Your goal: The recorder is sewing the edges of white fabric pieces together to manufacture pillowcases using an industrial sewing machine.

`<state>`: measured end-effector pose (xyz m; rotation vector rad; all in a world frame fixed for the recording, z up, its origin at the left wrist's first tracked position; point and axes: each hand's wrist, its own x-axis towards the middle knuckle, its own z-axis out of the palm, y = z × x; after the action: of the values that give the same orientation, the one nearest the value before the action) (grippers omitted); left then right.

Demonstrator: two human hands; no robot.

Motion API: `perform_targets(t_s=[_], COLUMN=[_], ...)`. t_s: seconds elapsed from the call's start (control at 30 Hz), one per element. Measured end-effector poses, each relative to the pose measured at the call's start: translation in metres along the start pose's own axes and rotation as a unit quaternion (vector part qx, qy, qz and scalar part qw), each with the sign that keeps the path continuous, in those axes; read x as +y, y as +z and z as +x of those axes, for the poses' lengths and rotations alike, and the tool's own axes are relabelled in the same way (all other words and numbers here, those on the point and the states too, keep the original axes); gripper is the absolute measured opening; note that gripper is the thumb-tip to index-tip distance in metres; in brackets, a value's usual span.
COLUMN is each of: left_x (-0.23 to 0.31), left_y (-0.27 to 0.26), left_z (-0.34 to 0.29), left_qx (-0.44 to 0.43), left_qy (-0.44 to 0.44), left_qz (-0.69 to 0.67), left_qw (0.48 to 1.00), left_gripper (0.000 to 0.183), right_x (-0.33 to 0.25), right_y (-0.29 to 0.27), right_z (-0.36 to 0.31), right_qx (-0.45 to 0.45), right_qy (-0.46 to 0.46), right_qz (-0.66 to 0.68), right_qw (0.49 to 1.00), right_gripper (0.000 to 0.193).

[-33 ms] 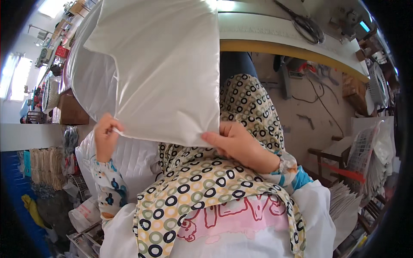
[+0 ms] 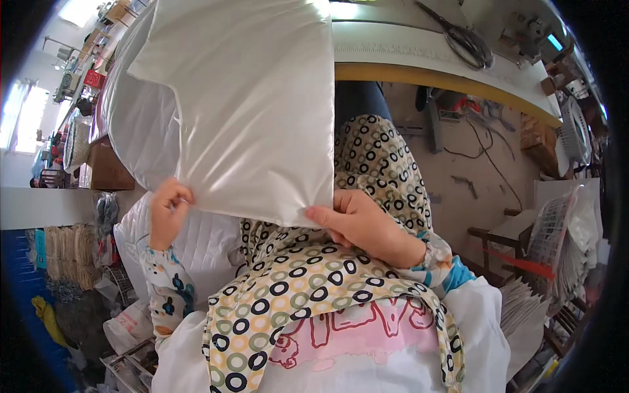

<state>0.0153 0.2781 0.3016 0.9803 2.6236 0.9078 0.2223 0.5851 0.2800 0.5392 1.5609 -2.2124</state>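
A glossy off-white fabric panel (image 2: 255,118) hangs from the table toward my lap, with a curved cut-out along its left edge. My left hand (image 2: 170,209) pinches the panel's lower left corner between thumb and fingers. At the lower right corner, my right hand (image 2: 367,226) grips the fabric, thumb on top and fingers underneath. Between my hands the lower edge is drawn fairly straight, with creases fanning out from both grips. Behind the cut-out shows more pale quilted fabric (image 2: 141,124).
Black scissors (image 2: 468,42) lie on the white worktable (image 2: 393,42), which has a ruler strip and yellow front edge. White quilted material (image 2: 190,242) sits by my left arm. Cables (image 2: 488,150) trail across the floor. A wooden stool (image 2: 511,229) and stacked white pieces stand at right.
My left hand has shifted slightly right and down, and its grip on the corner looks tighter. The creases near both hands are deeper. My right hand has barely moved.
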Motion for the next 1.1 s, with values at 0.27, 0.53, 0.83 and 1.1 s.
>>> perform_targets(t_s=[0.27,0.53,0.83,1.1], left_x=[0.058,0.015,0.017,0.056], left_y=[0.081,0.071,0.096,0.089], left_z=[-0.021,-0.012,-0.017,0.003], left_qx=[0.024,0.197,0.233,0.22], left_qy=[-0.209,-0.16,-0.285,-0.341], left_qz=[-0.742,-0.201,-0.343,-0.31], left_qw=[0.637,0.946,0.864,0.86], left_gripper=[0.045,0.047,0.052,0.047], right_x=[-0.007,0.0,-0.146,-0.189], right_y=[-0.002,-0.017,-0.129,-0.187], right_z=[-0.004,0.017,0.103,0.182], right_qx=[-0.046,-0.054,0.317,0.239], right_qy=[-0.002,-0.126,-0.437,-0.41], right_qz=[-0.026,-0.189,-0.519,-0.615], right_qw=[0.999,0.973,0.663,0.63], right_gripper=[0.036,0.047,0.019,0.025])
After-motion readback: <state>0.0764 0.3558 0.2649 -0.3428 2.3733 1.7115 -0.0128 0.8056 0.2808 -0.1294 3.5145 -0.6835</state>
